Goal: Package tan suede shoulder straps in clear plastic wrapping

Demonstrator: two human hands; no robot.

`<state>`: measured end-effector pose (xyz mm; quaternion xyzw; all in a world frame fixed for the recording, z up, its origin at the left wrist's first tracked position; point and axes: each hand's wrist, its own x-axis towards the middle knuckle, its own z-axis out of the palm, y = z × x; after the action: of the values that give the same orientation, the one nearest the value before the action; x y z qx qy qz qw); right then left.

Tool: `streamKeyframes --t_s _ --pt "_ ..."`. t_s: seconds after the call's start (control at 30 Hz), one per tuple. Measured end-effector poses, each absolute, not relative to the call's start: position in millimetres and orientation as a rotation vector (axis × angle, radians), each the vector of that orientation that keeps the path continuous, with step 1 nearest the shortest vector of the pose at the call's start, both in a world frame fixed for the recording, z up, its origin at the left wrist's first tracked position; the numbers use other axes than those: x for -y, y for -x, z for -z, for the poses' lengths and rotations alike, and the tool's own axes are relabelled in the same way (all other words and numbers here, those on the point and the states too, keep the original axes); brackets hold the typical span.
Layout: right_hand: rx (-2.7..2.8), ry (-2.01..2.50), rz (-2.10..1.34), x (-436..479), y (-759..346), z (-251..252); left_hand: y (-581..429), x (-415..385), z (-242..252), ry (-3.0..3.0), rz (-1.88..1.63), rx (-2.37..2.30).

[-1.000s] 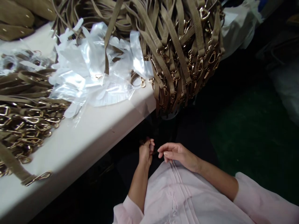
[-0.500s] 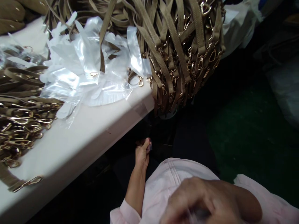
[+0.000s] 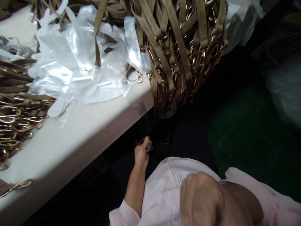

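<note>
My left hand (image 3: pixel 141 151) hangs below the white table's edge (image 3: pixel 98 138), over my dark lap. Its fingers are curled shut, pinching something small that I cannot make out. My right hand (image 3: pixel 199 196) is raised close to the camera, large and blurred, with its back toward me and its fingers hidden. A heap of olive-tan straps with gold clasps (image 3: pixel 178 47) hangs over the table's right corner, above my left hand.
Clear plastic bags (image 3: pixel 80 66) lie piled on the table's middle. More straps with gold hooks (image 3: pixel 16 119) lie at the left. A white sack (image 3: pixel 240 18) sits at the upper right, a pale bag (image 3: pixel 284 91) further right on the dark green floor.
My right hand has left my lap and risen toward the camera. My left hand stayed low and shut. The view shifted a little to the right.
</note>
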<state>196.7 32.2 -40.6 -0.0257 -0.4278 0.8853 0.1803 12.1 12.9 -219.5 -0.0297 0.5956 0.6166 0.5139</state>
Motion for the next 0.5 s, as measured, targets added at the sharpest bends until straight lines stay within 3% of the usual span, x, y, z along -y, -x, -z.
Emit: streamKeyframes --t_s 0.13,0.33,0.5 --pt "0.914 0.378 -2.478 -34.6 -183.8 36.2 -12.5 -10.9 219.9 0.044 -1.464 -1.415" --pt "1.134 0.28 -2.302 -34.8 -180.9 29.6 -13.2 -11.9 219.4 0.006 -1.456 -1.397" --pt "1.037 0.481 -2.443 -36.2 -173.7 58.5 -13.6 -12.5 219.0 -0.017 -1.465 -1.402"
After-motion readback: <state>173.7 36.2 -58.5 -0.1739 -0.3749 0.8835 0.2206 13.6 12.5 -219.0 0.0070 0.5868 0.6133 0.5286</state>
